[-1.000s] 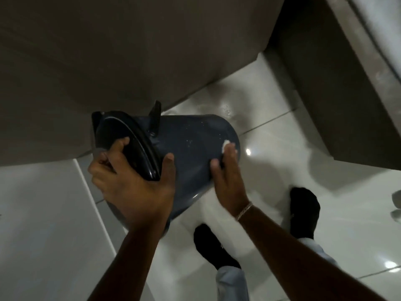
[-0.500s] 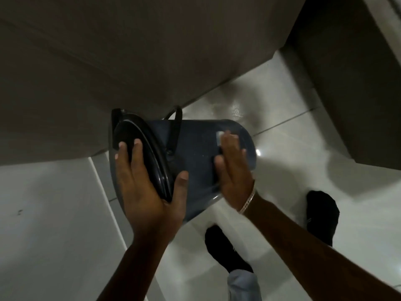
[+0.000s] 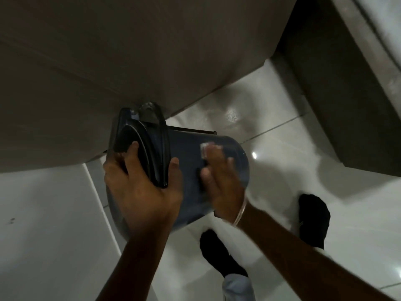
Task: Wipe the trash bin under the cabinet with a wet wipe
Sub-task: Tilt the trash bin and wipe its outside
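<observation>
A dark blue-grey trash bin (image 3: 188, 153) is held tipped on its side above the white floor, its black lid end at the left and its base at the right. My left hand (image 3: 141, 187) grips the lid end, fingers on the black lid (image 3: 132, 137) and thumb on the bin wall. My right hand (image 3: 221, 177) lies flat on the bin's side, blurred, pressing a white wet wipe (image 3: 205, 148) that shows at its fingertips. A thin black handle loops over the rim.
A brown cabinet front (image 3: 130, 61) fills the upper left, right behind the bin. Another dark cabinet (image 3: 347, 94) and a pale counter edge stand at the right. My two feet in black socks (image 3: 313, 218) stand on the glossy white tiled floor (image 3: 50, 224) below the bin.
The bin has been turned in my hands and its handle now loops over the rim. My right hand with the wipe has slid across the bin's side, towards the lid end.
</observation>
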